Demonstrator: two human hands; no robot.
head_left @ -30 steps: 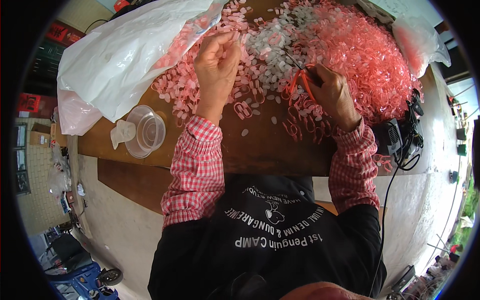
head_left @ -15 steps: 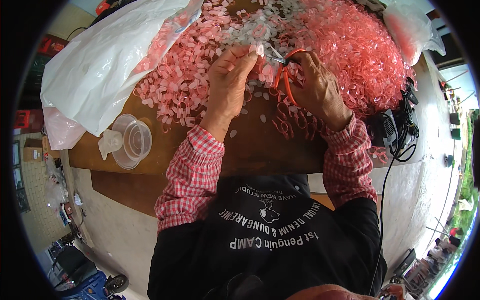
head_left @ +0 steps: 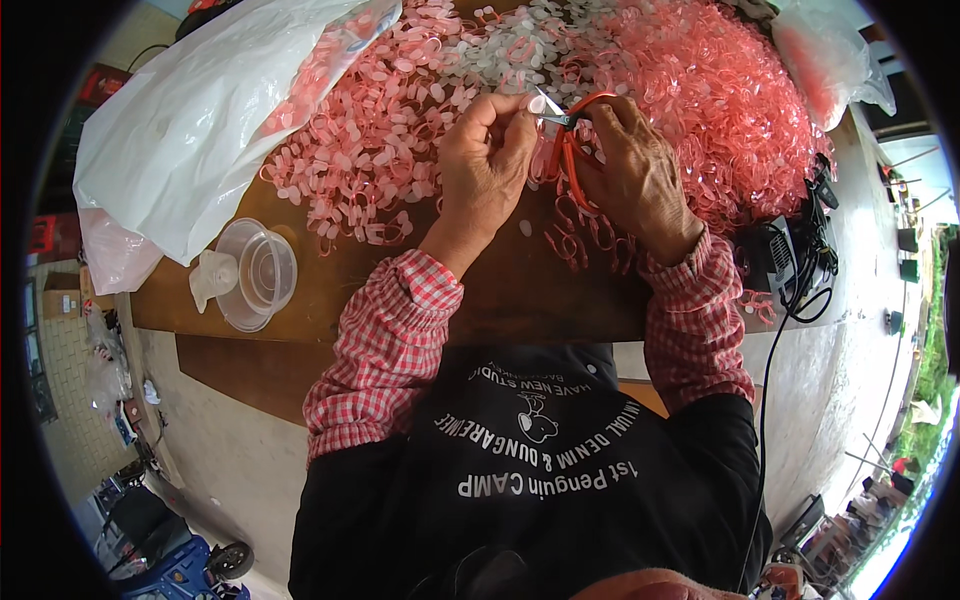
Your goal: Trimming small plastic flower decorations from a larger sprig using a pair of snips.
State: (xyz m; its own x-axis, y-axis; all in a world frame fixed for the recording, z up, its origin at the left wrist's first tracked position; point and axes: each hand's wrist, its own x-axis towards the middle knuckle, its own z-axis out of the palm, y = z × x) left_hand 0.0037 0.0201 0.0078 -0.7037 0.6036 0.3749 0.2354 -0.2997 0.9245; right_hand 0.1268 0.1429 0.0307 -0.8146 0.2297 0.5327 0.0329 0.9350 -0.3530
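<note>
My left hand (head_left: 482,175) pinches a small pale oval plastic piece (head_left: 537,104) between thumb and forefinger. Right at that piece are the spread blades of a pair of orange-handled scissors (head_left: 571,168). My right hand (head_left: 640,175) is wrapped round the scissors' handles. Behind my left hand lies a heap of pink plastic pieces with pale oval tabs (head_left: 350,150). Beyond the scissors, loose whitish ovals (head_left: 505,50) are scattered. A large mound of shiny pink plastic loops (head_left: 710,110) rises beside my right hand.
A large white plastic bag (head_left: 220,120) lies at the table's left. In front of it stands a clear round tub (head_left: 270,280) with a small whitish translucent piece (head_left: 212,278) at its side. A dark device (head_left: 768,255) with black cables is at right, near a clear bag (head_left: 825,65).
My left hand has shifted to the right, bringing the pale oval piece up to the scissor blades. The right hand has stayed nearly in place, still gripping the scissors.
</note>
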